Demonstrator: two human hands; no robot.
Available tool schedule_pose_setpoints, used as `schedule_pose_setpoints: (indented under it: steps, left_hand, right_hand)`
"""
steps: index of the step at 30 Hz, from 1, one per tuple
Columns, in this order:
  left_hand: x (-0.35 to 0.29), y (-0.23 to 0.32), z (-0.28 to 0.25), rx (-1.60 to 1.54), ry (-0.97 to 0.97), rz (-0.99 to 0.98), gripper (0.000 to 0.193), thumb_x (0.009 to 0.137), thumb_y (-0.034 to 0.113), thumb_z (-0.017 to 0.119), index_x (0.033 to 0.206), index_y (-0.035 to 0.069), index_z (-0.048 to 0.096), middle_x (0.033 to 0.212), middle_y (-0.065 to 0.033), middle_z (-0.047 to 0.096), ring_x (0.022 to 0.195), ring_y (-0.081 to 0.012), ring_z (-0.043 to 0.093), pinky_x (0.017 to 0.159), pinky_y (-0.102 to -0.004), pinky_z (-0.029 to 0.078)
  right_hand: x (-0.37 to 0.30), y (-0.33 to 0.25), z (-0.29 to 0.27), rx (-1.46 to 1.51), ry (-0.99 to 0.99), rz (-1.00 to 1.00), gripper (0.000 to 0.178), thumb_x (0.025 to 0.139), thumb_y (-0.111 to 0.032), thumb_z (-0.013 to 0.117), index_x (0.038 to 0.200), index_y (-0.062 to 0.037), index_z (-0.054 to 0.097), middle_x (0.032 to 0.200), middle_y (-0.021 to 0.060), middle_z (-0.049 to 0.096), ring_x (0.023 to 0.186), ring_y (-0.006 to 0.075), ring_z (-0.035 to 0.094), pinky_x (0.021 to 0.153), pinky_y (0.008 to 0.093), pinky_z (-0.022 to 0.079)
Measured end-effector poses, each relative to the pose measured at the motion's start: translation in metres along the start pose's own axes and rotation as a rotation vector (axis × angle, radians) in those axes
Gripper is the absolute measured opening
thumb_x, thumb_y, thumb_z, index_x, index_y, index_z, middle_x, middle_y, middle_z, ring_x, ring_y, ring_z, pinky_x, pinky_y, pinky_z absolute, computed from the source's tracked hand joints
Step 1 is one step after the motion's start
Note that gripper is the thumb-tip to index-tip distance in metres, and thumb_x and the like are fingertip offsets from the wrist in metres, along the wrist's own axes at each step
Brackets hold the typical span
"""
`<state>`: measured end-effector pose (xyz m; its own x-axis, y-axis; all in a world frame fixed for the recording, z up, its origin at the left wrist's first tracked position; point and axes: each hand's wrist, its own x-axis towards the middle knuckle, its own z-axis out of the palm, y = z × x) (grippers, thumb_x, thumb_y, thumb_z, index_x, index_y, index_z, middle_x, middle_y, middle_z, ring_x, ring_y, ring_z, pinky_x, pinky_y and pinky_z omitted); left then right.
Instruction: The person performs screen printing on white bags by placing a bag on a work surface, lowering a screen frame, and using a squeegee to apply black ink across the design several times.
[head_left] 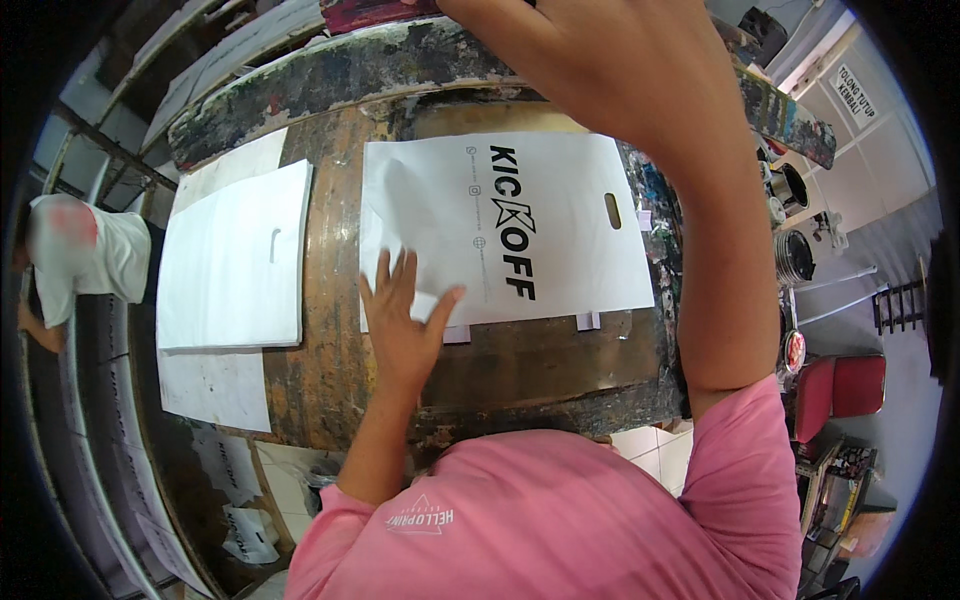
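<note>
A white plastic bag [580, 230] with bold black print lies flat on the wooden worktable [335, 210]. Its oval handle hole faces right. Over the bag's near left corner, my left hand [405, 325] is open with fingers spread. Whether its fingertips touch the plastic or hover just above, I cannot tell. My right hand [610, 65] is raised high at the far side, close to a paint-stained bar [350, 90]. Its fingers run past the top edge of the view, so their grip is hidden. To the left sits a stack of white bags [225, 270].
Small paper tabs [588, 321] stick to the table by the bag's near edge. Paint cans [793, 257] stand along the right side, with a red chair [845, 388] beyond. A person in a white shirt [95, 250] is at the racks [95, 400] on the left.
</note>
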<state>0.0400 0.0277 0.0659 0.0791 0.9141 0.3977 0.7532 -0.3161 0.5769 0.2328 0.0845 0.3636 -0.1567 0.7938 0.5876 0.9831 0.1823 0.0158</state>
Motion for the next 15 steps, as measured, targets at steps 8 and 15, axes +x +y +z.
schedule_pose_setpoints:
  steps: [8, 15]
  left_hand:
    - [0.038, -0.008, -0.026, -0.210, 0.267, -0.246, 0.041, 0.099, 0.014, 0.075, 0.138, 0.001, 0.073, 0.148, -0.0225, 0.068, 0.144, -0.0328, 0.060, 0.132, -0.0512, 0.027]
    - [-0.013, -0.114, -0.094, -0.078, 0.377, -0.379, 0.045, 0.098, 0.008, 0.073, 0.142, -0.001, 0.070, 0.151, -0.0212, 0.066, 0.142, -0.0318, 0.061, 0.133, -0.0464, 0.026]
  right_hand:
    - [-0.009, 0.028, 0.002, 0.326, 0.058, -0.176, 0.050, 0.100, -0.041, 0.052, 0.079, -0.0007, 0.072, 0.065, 0.0142, 0.066, 0.065, 0.0309, 0.063, 0.095, 0.0475, 0.048]
    - [-0.001, 0.023, 0.008, 0.179, 0.079, -0.118, 0.050, 0.099, -0.040, 0.051, 0.081, 0.0016, 0.073, 0.075, 0.0182, 0.072, 0.074, 0.0353, 0.069, 0.093, 0.0507, 0.047]
